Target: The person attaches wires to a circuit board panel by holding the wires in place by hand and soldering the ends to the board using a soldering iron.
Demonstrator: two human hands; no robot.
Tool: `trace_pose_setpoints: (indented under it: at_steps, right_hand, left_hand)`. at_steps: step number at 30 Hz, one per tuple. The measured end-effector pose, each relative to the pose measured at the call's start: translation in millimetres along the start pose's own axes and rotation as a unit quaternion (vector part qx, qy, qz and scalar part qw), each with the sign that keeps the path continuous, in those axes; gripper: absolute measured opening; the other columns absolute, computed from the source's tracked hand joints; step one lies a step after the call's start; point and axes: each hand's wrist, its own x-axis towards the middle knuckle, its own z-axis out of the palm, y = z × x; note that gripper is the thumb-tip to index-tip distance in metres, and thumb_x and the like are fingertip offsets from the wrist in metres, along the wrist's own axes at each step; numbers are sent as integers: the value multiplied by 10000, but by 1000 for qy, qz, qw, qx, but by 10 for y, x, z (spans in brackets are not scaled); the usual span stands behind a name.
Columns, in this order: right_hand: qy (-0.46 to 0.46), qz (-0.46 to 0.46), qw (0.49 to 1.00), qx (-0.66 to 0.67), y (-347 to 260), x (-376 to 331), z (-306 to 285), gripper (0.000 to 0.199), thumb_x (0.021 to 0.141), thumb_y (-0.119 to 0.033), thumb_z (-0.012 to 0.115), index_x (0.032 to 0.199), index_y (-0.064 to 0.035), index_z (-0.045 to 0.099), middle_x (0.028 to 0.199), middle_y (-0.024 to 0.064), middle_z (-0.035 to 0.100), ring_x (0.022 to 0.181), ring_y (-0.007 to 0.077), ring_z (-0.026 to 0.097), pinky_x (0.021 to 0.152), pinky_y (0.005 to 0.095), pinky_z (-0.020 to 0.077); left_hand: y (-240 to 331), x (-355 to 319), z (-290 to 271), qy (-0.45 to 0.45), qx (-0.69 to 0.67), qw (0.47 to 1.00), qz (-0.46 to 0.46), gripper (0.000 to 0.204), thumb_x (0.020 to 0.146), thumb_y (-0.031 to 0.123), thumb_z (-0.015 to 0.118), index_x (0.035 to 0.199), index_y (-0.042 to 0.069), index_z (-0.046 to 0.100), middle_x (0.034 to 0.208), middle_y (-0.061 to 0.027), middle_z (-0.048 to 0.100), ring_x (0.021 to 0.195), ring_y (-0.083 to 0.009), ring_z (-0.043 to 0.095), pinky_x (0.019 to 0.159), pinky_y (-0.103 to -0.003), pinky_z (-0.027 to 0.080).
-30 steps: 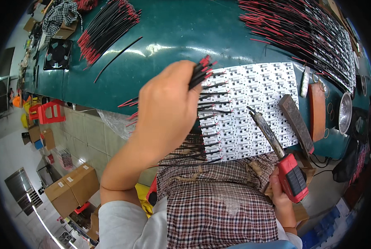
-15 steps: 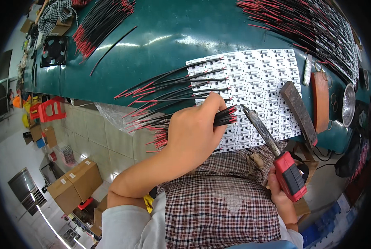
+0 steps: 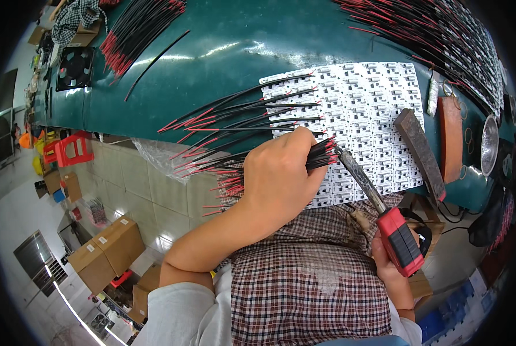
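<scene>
My left hand (image 3: 281, 173) is closed round a bundle of black wires (image 3: 320, 154) with red ends, above the lower left part of a white circuit board panel (image 3: 364, 98). The wire ends fan out to the right of the fingers. My right hand (image 3: 386, 262) grips the red and black handle of a soldering iron (image 3: 401, 239). Its dark tip is right by the ends of the held wires; whether they touch I cannot tell. Several loose-looking black wires (image 3: 235, 118) reach from the panel's left part out over the table edge.
Right of the panel are a dark metal bar (image 3: 419, 154), an orange-brown block (image 3: 450, 138) and a silver bowl (image 3: 488, 145). Wire bundles lie at the back left (image 3: 145, 32) and back right (image 3: 402, 29) of the green table (image 3: 223, 34). A small black fan (image 3: 75, 69) stands far left.
My left hand has moved slightly right with the wire bundle, bringing the wire ends close to the iron's tip. The soldering iron has shifted only a little.
</scene>
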Motion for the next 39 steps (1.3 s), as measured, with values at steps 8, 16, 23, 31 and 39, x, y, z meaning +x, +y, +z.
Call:
trace_pose_setpoints:
  at_steps: [8, 16, 23, 31, 39]
  right_hand:
    - [-9, 12, 1000, 10, -4, 27, 7, 226, 724, -32, 728, 939, 7, 671, 817, 157, 662, 665, 309, 669, 607, 348, 530]
    - [0, 6, 1000, 8, -20, -25, -51, 262, 727, -33, 720, 977, 29, 673, 819, 161, 659, 659, 313, 662, 613, 349, 531]
    - [-8, 15, 1000, 9, -11, -32, -35, 258, 725, -46, 722, 957, 47, 659, 818, 173, 664, 660, 319, 668, 611, 349, 528]
    - [-8, 7, 1000, 8, -11, -2, -3, 225, 730, -50, 714, 933, 33, 663, 821, 177, 666, 653, 319, 667, 601, 344, 525]
    - [-1, 87, 995, 48, 130, -325, -2, 247, 720, -62, 720, 948, 18, 674, 832, 170, 663, 650, 321, 652, 603, 365, 521]
  left_hand:
    - [-12, 7, 19, 15, 5, 1000, 18, 208, 733, 83, 780, 783, 47, 582, 650, -81, 608, 563, -269, 611, 525, -373, 457]
    - [25, 26, -7, -7, 12, 1000, 0, 206, 700, 68, 768, 778, 48, 579, 640, -81, 604, 559, -270, 612, 521, -377, 461]
    - [-30, 103, -58, -46, -7, 998, -30, 153, 744, 98, 759, 833, 15, 667, 669, -74, 649, 543, -199, 639, 532, -326, 489]
    - [-25, 180, -99, -72, 6, 997, -27, 188, 766, 131, 771, 883, 0, 704, 653, -81, 657, 555, -175, 659, 548, -309, 504]
    - [-24, 191, -106, -77, 7, 997, -21, 194, 767, 128, 772, 890, -7, 704, 666, -91, 667, 559, -177, 666, 554, -308, 509]
